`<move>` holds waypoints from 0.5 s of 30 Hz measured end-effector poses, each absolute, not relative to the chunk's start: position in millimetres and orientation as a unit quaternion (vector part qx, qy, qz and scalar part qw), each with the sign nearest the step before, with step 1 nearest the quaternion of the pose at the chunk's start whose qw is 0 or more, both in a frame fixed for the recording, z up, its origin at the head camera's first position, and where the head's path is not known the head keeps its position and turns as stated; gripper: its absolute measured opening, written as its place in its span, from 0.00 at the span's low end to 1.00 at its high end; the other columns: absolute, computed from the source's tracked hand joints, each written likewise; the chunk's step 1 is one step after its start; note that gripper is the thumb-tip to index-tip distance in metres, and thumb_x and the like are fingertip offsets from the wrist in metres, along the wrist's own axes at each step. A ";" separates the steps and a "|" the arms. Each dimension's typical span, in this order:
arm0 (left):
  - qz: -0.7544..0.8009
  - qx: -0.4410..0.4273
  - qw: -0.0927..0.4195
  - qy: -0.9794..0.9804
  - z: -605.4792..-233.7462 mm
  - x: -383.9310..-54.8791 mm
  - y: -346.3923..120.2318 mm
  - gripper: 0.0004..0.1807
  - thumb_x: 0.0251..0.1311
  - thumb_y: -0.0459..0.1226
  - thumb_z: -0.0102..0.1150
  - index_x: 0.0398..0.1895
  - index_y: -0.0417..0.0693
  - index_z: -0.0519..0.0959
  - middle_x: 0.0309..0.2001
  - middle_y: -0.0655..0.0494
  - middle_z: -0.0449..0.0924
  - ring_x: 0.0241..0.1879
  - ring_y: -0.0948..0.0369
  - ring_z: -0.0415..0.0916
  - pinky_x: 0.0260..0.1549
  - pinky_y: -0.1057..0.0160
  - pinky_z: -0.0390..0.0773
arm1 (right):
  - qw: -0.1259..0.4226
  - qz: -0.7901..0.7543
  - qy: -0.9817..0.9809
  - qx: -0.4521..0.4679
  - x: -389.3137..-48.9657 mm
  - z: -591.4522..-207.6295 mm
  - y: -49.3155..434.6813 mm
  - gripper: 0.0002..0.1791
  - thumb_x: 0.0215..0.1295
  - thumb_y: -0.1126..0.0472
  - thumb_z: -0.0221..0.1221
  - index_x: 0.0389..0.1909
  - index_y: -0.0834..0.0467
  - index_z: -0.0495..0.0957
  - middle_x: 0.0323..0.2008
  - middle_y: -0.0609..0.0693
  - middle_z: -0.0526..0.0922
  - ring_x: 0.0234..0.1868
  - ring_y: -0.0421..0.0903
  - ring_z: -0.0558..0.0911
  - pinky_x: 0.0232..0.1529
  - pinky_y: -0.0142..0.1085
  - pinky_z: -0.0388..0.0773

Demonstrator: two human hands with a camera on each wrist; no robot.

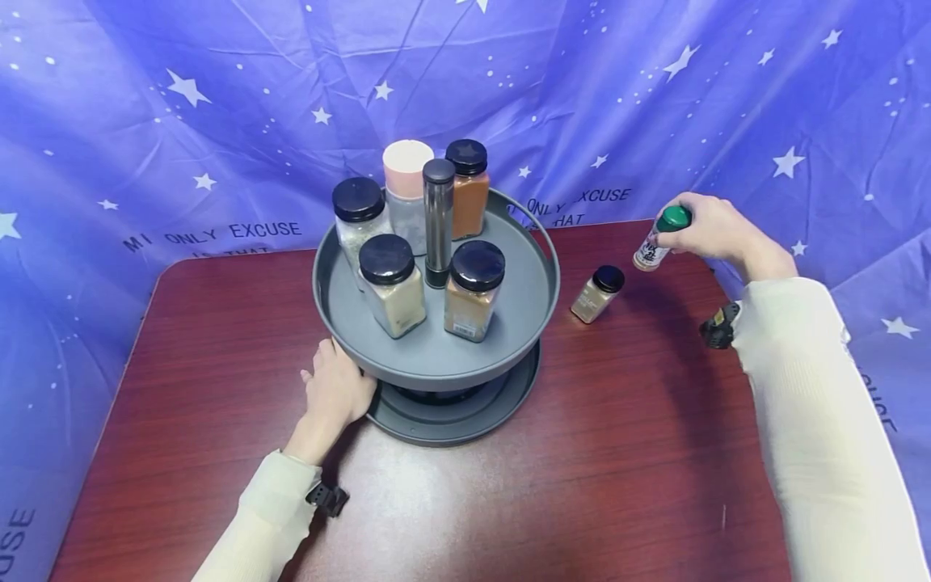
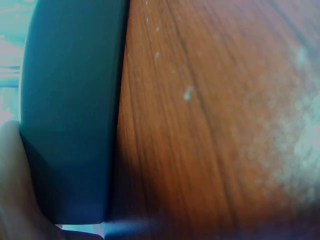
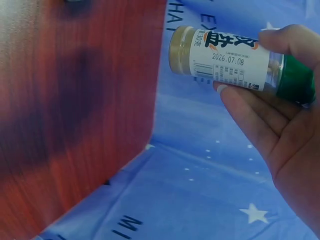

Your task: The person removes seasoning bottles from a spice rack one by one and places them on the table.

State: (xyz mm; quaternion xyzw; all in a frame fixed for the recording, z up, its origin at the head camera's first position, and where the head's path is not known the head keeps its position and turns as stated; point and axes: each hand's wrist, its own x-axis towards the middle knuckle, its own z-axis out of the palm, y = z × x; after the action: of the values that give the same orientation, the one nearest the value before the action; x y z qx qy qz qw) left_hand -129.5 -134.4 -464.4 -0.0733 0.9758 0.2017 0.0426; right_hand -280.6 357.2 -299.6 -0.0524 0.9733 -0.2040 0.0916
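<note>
My right hand point(image 1: 701, 222) pinches a small clear seasoning shaker point(image 3: 230, 60) by its green-capped end. The shaker, with a white label and pale contents, tilts in the air over the table's back right corner. My left hand point(image 1: 338, 384) grips the left side of a grey two-tier turntable point(image 1: 436, 360), its fingers partly hidden under the upper tray. In the left wrist view the turntable's dark side wall point(image 2: 75, 110) runs beside that hand. A small black-capped spice jar point(image 1: 592, 297) stands on the table, between the turntable and the shaker.
On the upper tray, around a dark centre post point(image 1: 439, 218), stand several black-lidded spice jars point(image 1: 473, 303) and a taller container point(image 1: 407, 194) with a pale pink and white lid. A blue star-patterned curtain point(image 1: 247, 121) hangs behind the reddish wooden table point(image 1: 618, 453).
</note>
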 end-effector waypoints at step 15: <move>0.207 -0.065 0.036 0.975 -464.2 -128.9 -132.9 0.40 0.60 0.44 0.49 0.71 0.32 0.52 0.61 0.30 0.60 0.65 0.33 0.60 0.59 0.22 0.58 | 0.089 -0.195 0.976 -0.041 -277.3 -340.3 362.0 0.27 0.60 0.54 0.63 0.53 0.67 0.71 0.43 0.68 0.80 0.39 0.55 0.78 0.36 0.38 0.70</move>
State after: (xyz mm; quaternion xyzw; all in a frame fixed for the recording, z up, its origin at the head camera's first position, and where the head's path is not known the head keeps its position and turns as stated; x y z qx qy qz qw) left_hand -128.9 -132.9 -464.2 -0.0648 0.9754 0.2075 0.0363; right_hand -277.3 362.0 -340.3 -0.0411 0.9758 -0.1954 0.0893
